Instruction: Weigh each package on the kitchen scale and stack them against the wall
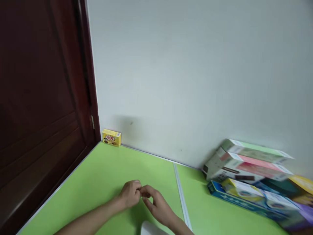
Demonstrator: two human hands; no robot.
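My left hand (131, 194) is closed in a loose fist over the green table (97, 182). Its fingertips meet those of my right hand (157, 205), whose thumb and fingers are curled toward them. Anything pinched between the two hands is too small or too hidden to name. Just below my right wrist, at the bottom edge of the view, part of a smooth white thing (152, 229) shows; its kind cannot be made out.
A small yellow box (111, 137) stands in the far left corner against the wall. On the right, several cartons are piled, among them a pink and white box (254, 164) and a blue box (241, 199). A pale strip (181, 192) crosses the table; a dark door (44, 107) borders its left side.
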